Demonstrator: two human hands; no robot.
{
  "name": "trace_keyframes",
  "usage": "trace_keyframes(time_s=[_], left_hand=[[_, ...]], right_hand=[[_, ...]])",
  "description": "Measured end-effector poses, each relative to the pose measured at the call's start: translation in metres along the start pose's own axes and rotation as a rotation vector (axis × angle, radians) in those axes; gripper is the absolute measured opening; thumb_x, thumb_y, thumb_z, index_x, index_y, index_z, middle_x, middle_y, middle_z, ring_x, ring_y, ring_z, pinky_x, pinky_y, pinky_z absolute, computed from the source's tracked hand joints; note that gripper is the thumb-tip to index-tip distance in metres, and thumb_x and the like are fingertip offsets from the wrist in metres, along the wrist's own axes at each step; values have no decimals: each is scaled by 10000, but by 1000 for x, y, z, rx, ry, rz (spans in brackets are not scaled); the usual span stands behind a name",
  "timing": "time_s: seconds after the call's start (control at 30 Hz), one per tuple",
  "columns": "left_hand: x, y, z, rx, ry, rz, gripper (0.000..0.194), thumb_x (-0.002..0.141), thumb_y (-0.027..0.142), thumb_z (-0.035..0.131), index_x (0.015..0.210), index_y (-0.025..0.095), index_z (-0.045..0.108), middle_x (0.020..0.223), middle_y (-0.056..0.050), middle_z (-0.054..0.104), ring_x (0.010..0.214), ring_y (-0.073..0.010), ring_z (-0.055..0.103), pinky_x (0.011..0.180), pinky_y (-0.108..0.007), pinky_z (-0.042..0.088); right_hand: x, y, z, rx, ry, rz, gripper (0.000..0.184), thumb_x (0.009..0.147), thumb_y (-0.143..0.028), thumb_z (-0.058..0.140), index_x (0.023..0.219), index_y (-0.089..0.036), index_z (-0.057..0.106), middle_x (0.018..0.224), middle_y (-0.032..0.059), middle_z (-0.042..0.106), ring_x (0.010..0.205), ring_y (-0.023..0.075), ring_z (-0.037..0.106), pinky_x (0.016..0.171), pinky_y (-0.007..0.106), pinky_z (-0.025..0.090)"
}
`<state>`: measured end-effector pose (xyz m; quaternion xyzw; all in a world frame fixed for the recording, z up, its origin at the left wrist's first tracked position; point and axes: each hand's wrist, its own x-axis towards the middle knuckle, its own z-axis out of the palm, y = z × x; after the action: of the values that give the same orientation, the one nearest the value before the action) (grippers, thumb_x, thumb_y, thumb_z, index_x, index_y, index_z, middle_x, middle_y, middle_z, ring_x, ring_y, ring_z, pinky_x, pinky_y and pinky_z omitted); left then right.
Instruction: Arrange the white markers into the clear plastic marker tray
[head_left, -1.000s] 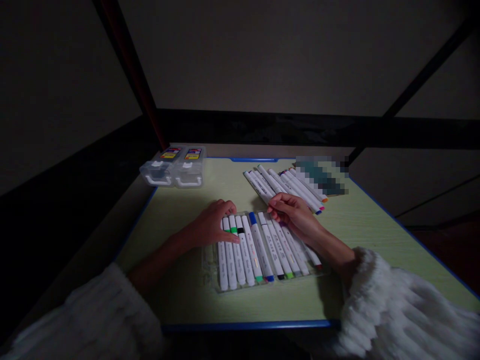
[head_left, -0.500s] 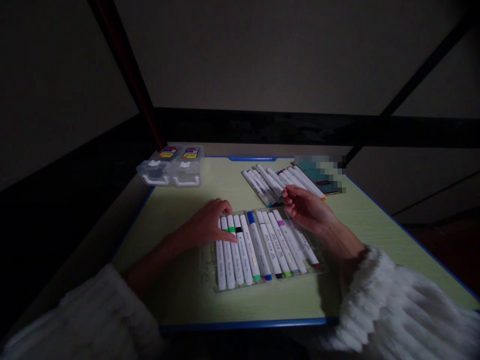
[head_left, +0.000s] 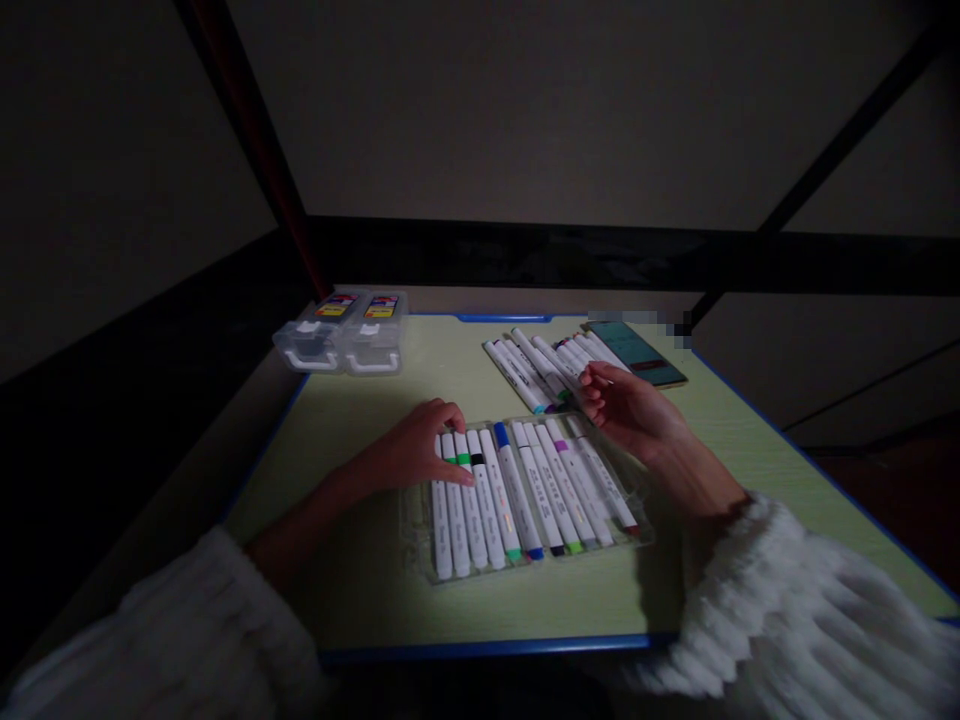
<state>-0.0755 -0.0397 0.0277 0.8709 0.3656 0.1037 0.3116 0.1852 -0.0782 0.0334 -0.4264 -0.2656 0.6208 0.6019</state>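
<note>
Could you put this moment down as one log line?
left hand: on markers in clear tray | right hand: over loose markers | phone: beyond

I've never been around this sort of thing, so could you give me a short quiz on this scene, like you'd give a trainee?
1. Where on the table do the two clear plastic boxes with handles stand?
A) Far left corner
B) Near right corner
C) Near edge, in the middle

2. True or false: the left hand is at the left end of the row of markers in the clear tray.

3. Fill in the blank: the phone with the teal screen lies just beyond the ____ hand.

Key: 1. A; 2. True; 3. right
</note>
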Motion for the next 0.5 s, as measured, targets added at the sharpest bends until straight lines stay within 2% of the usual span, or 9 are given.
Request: trace_keyframes(time_s=[0.27, 0.5], left_hand=[[-4, -3, -3, 48, -96, 94, 654, 432, 418, 755, 961, 201, 437, 1002, -40, 435, 945, -227, 420, 803, -341, 371], [-3, -8, -7, 112, -116, 81, 690, 448, 447, 754, 1009, 199, 439, 1028, -57, 412, 983, -247, 391, 846, -374, 348]], right_hand=[[-4, 3, 8, -12, 21, 13, 85, 674, -129, 607, 611, -172, 567, 574, -40, 550, 440, 31, 452, 371, 102, 391], [-3, 5, 5, -53, -8, 2, 83, 659, -155, 638, 625, -174, 565, 592, -43, 559, 448, 30, 461, 390, 100, 407]])
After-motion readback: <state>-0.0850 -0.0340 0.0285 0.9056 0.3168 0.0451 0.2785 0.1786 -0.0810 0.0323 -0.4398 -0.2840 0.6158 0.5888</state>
